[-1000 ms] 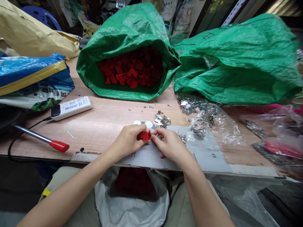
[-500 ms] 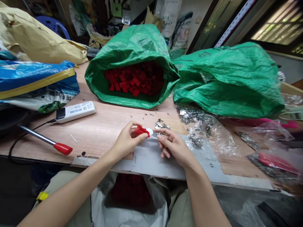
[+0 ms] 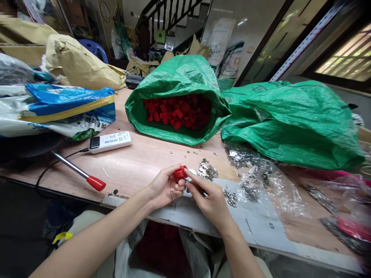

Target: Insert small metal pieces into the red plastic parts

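Note:
In my left hand point(image 3: 168, 187) I hold a small red plastic part point(image 3: 179, 172) between thumb and fingers, above the front of the table. My right hand point(image 3: 207, 195) meets it from the right, its index fingertip against the red part. Between the right thumb and index finger is a thin metal piece, mostly hidden. Just behind the hands lies a pile of small metal pieces point(image 3: 208, 170), with a white disc point(image 3: 191, 172) beside it. A smaller metal heap point(image 3: 230, 196) rests on the grey sheet point(image 3: 203, 214) to the right.
A green sack point(image 3: 174, 77) full of red parts point(image 3: 176, 112) lies open behind my hands; another green sack point(image 3: 290, 119) is at right. Clear plastic bags point(image 3: 278, 189) hold metal pieces. At left are a white device point(image 3: 111, 141) and a red-handled lever point(image 3: 95, 183).
The view has tilted up and shifted left. My hands have drawn together; the left has turned the red part, and the right fingertip now presses against it.

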Available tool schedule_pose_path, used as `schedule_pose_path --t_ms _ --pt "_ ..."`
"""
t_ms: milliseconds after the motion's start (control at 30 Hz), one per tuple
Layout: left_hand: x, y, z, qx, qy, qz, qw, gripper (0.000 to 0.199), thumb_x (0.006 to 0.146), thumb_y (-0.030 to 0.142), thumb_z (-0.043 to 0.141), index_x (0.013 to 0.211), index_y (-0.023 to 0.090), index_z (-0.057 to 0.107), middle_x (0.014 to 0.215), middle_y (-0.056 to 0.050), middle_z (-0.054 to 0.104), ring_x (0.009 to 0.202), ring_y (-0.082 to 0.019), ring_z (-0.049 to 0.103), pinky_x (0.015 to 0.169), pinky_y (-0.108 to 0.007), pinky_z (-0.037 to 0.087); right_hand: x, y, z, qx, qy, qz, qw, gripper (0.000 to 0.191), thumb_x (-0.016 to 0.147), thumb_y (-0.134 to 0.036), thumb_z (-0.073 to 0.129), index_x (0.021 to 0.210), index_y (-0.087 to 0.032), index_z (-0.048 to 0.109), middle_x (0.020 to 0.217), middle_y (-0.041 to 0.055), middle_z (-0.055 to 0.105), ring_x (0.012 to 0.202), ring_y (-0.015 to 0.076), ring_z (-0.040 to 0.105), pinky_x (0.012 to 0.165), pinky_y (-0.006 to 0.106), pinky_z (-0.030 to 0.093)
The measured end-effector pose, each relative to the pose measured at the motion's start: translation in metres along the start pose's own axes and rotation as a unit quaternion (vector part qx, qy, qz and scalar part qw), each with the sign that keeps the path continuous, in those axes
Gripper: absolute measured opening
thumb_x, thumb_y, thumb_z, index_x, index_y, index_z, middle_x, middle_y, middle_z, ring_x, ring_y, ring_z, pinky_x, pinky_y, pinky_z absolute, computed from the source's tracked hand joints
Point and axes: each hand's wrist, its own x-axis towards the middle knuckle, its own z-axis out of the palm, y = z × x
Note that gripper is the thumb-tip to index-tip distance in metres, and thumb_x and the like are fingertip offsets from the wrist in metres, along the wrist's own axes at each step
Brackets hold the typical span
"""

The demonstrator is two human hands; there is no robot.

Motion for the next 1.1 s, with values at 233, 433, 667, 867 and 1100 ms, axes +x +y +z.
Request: schedule_pose_path --t_ms 233,433,667,867,1100 --pt "0.003 0.001 -0.004 -0.091 -0.042 -0.046 0.994 0.030 0.099 0.030 0.047 0.079 0.011 0.059 0.054 0.005 0.036 0.041 -0.003 0.034 0.035 -0.009 0.022 0.002 -0.003 0.002 -0.035 0.059 -0.053 0.996 0.032 0.097 -0.026 0.053 0.122 -0.025 0.073 0.072 0.0034 0.065 0.060 0.0172 0.060 0.060 0.031 0.052" --pt "0.006 -0.003 -0.003 -0.070 -0.080 -0.009 0.994 0.030 0.100 0.031 0.046 0.082 0.011 0.059 0.053 0.005 0.035 0.042 -0.004 0.031 0.038 -0.010 0.022 0.002 0.004 0.006 0.112 0.084 0.049 0.989 0.031 0.092 -0.036 0.062 0.115 -0.022 0.076 0.060 -0.0017 0.056 0.045 0.0121 0.051 0.048 0.029 0.050" --pt "-0.022 -0.005 0.012 0.269 -0.213 -0.012 0.939 0.033 0.083 0.045 0.068 0.075 0.016 0.055 0.053 0.004 0.049 0.042 -0.005 0.037 0.041 -0.015 0.025 0.013 0.015 -0.012 0.261 0.239 0.130 0.926 0.037 0.083 -0.040 0.073 0.116 -0.024 0.074 0.067 -0.0043 0.053 0.039 0.0044 0.034 0.041 0.026 0.046" --pt "-0.025 -0.059 -0.017 0.836 -0.217 0.118 0.490 0.014 0.071 0.024 0.075 0.070 0.020 0.062 0.048 0.000 0.056 0.037 -0.015 0.045 0.041 -0.024 0.030 0.014 0.013 -0.007 0.207 0.219 0.138 0.943 0.041 0.086 -0.043 0.071 0.120 -0.020 0.070 0.068 -0.0029 0.055 0.040 0.0075 0.039 0.044 0.029 0.046" --pt "-0.011 -0.058 -0.018 0.840 -0.274 0.125 0.453 0.023 0.087 0.029 0.064 0.108 0.023 0.071 0.077 -0.007 0.076 0.055 -0.021 0.064 0.044 -0.024 0.032 0.020 0.012 -0.003 0.077 0.157 0.167 0.970 0.049 0.085 -0.049 0.068 0.124 -0.019 0.067 0.071 -0.0013 0.054 0.043 0.0109 0.043 0.042 0.028 0.041"
